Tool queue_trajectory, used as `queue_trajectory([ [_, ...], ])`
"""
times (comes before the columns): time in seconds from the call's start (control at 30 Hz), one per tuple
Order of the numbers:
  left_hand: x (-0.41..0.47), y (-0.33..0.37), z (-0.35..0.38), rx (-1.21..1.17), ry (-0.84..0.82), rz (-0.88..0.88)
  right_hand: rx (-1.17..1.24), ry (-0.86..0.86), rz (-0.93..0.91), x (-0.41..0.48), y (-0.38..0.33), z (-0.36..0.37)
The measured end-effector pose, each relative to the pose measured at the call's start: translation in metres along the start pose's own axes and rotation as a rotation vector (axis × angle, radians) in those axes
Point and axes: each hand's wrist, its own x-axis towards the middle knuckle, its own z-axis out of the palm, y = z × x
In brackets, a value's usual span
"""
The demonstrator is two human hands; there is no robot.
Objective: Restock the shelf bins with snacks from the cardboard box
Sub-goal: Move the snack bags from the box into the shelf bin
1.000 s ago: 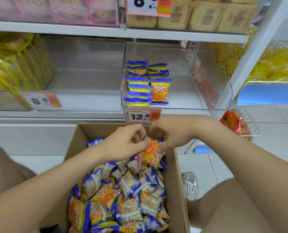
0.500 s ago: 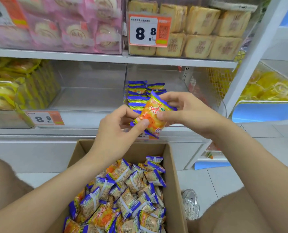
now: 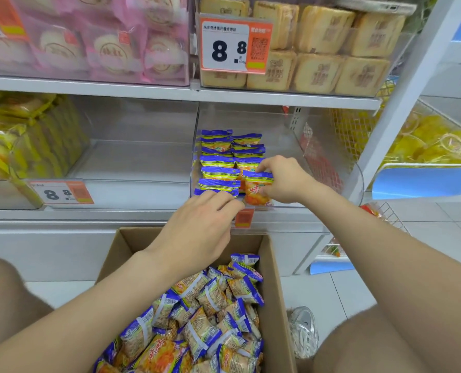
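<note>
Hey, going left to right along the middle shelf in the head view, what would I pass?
Yellow-wrapped snacks → clear bin → rows of blue-and-orange packets → single packet gripped by the right hand → yellow snacks in the next rack.

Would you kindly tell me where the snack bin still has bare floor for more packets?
The snack bin is bare on its right side, between the packet rows and the right wall. The neighbouring bin bordered by the yellow packs is bare too. The snack bin's left side is crowded, where the right hand holds a packet.
</note>
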Motion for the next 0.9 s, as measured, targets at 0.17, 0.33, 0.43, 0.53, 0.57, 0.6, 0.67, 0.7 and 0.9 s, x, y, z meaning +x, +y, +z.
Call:
queue_trajectory([
  [0.17, -0.001, -0.003, 0.002, -0.014, 0.004, 0.008, 0.022, 0.097, 0.119, 0.012, 0.002, 0.007],
  [0.33, -0.003, -0.009, 0.003, -0.037, -0.009, 0.019, 0.094, 0.092, 0.057, 0.012, 0.0, 0.009],
  [0.43, -0.007, -0.011, 0.001, -0.104, -0.009, 0.0, 0.114, 0.008, 0.054, 0.008, 0.003, 0.006],
  [0.53, -0.013, -0.01, -0.005, -0.122, 0.082, 0.025, -0.001, 0.135, 0.01, -0.01, 0.001, -0.001],
  [0.57, -0.016, -0.009, -0.007, -0.122, 0.102, 0.036, 0.008, 0.248, -0.035, -0.02, -0.004, -0.004],
  [0.6, -0.02, -0.008, -0.008, -0.124, 0.095, 0.041, 0.078, 0.351, -0.099, -0.034, -0.014, -0.007],
  [0.67, -0.032, -0.005, -0.004, -0.122, -0.042, 0.019, 0.273, 0.415, -0.243, -0.071, -0.038, -0.007],
  [0.7, -0.038, -0.006, 0.002, -0.1, -0.174, -0.019, 0.31, 0.363, -0.318, -0.09, -0.05, -0.003],
  [0.9, -0.094, -0.04, 0.082, 0.124, -0.838, -0.243, -0.11, -0.219, -0.493, -0.138, -0.087, 0.072],
])
